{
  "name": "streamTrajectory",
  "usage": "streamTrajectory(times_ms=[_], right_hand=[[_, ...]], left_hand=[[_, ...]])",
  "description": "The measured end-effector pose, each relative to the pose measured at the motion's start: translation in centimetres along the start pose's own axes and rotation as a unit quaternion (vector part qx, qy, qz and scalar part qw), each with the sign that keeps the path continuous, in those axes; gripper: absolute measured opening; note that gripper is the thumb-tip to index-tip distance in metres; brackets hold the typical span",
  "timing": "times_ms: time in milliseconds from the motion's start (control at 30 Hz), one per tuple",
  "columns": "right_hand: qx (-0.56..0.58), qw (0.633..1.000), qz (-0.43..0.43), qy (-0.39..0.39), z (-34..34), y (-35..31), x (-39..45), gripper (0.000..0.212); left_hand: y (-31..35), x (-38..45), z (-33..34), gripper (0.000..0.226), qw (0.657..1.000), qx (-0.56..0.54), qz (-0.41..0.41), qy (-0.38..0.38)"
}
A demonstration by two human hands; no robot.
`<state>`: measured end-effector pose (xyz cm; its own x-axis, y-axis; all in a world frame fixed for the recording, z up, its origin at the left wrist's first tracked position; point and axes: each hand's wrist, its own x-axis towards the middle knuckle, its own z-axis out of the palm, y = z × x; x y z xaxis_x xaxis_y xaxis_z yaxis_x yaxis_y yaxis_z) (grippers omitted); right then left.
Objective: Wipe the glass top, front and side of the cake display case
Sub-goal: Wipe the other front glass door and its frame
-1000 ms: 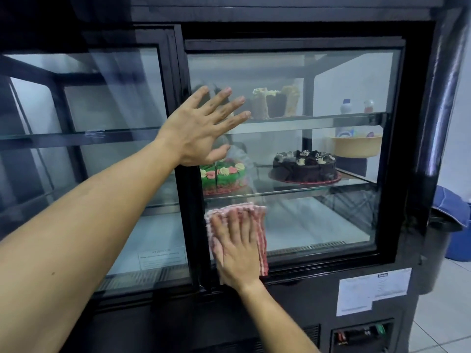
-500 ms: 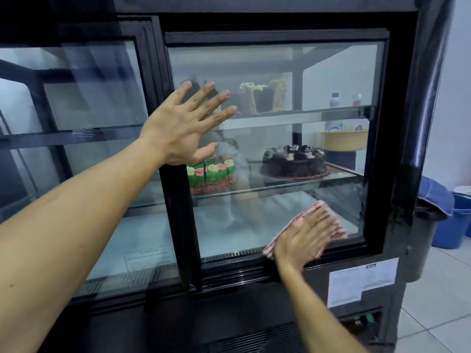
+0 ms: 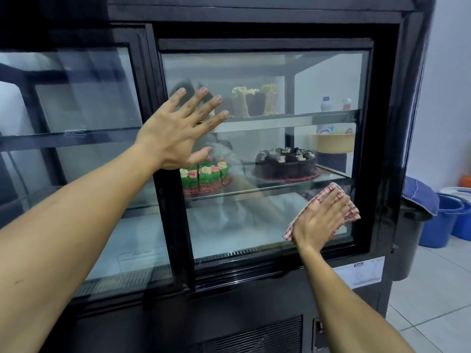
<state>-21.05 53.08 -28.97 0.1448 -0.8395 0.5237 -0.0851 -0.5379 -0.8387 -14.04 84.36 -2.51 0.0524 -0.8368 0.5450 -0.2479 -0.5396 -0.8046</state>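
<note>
Display case [image 3: 387,138]: black-framed cabinet standing upright on the tiled floor, its front glass facing the viewer, its long axis running vertically
Front glass [image 3: 254,225]: two sliding panes meeting at a dark vertical post left of centre; the right pane is lying in front of the cakes
Cloth [image 3: 353,212]: red-and-white checked, lying flat on the lower right corner of the right pane, its long axis slanting up toward the right frame
Right hand [image 3: 318,222]: fingers lying straight and together, palm pressing the cloth against the glass
Left hand [image 3: 175,133]: fingers spreading wide and straight, palm pressing flat on the right pane beside the centre post, holding nothing
Chocolate cake [image 3: 285,164]: sitting on the middle shelf, right side, behind the glass
Green cake [image 3: 204,174]: sitting on the same shelf to the left, partly hidden behind the left hand
Tall cake [image 3: 254,100]: standing on the upper shelf
Beige bowl [image 3: 334,141]: showing through the far glass, with bottles above it
Blue buckets [image 3: 443,215]: standing on the floor right of the case, well apart from both hands
Label [image 3: 359,272]: white sticker lying on the black base below the cloth
</note>
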Motion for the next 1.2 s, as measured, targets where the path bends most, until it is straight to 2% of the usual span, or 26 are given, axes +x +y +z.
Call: streamTrajectory(times_ms=[67,100,200,267,333,367,400,467,533,567,667,767,833,967,1067,1200], right_hand=[[-0.019,1.000,0.001,-0.005,0.3,-2.6,-3.0,0.066],[-0.037,0.998,-0.037,-0.019,0.6,-4.5,-5.0,0.068],[-0.048,0.959,-0.256,-0.110,2.3,-8.5,-10.5,0.067],[-0.053,0.914,-0.387,-0.108,2.8,-8.0,-9.3,0.062],[-0.071,0.895,-0.432,-0.081,2.1,-5.8,-5.1,0.060],[-0.089,0.909,-0.402,-0.066,1.6,-4.2,-2.7,0.060],[-0.100,0.938,-0.329,-0.048,1.0,-2.3,-0.5,0.062],[-0.064,0.992,-0.104,-0.032,-0.5,1.4,2.4,0.063],[0.000,0.996,0.082,-0.034,-1.2,3.1,2.3,0.062],[0.026,0.990,0.131,-0.040,-1.0,2.9,1.2,0.061],[0.054,0.981,0.176,-0.054,0.8,-1.1,-4.1,0.063],[0.072,0.980,0.154,-0.099,2.2,-3.8,-8.4,0.072],[0.079,0.981,0.157,-0.076,2.2,-2.9,-6.6,0.075],[0.071,0.966,0.248,0.002,-0.4,1.9,0.6,0.064],[0.079,0.968,0.237,-0.024,-1.0,3.2,0.4,0.068],[0.098,0.961,0.249,-0.070,0.7,0.2,-4.6,0.062]], left_hand=[[0.1,0.0,0.0,0.085,1.000,0.015,0.000,-0.005],[0.1,0.0,0.0,0.087,1.000,0.016,0.001,-0.009],[0.1,0.0,-0.2,0.089,1.000,0.009,0.013,-0.018],[0.0,0.1,-0.1,0.088,1.000,0.009,0.027,-0.013],[0.1,0.2,0.0,0.088,0.999,0.003,0.038,-0.010],[0.0,0.2,0.1,0.088,0.999,0.004,0.041,-0.009],[0.1,0.2,0.1,0.087,0.999,0.006,0.041,-0.010],[0.2,0.2,0.1,0.087,0.999,0.009,0.036,-0.014],[0.3,0.3,0.1,0.088,0.999,0.006,0.037,-0.011],[0.3,0.2,0.2,0.088,0.999,0.004,0.036,-0.008],[0.3,0.3,0.1,0.089,0.999,-0.001,0.035,-0.008],[0.3,0.3,0.0,0.089,0.999,-0.009,0.036,-0.009],[0.3,0.3,0.2,0.089,0.999,-0.014,0.038,-0.002],[0.4,0.3,0.3,0.089,0.999,-0.013,0.036,-0.003],[0.5,0.3,0.4,0.089,0.999,0.004,0.036,-0.008],[0.5,0.2,0.4,0.090,0.999,-0.006,0.035,-0.003]])
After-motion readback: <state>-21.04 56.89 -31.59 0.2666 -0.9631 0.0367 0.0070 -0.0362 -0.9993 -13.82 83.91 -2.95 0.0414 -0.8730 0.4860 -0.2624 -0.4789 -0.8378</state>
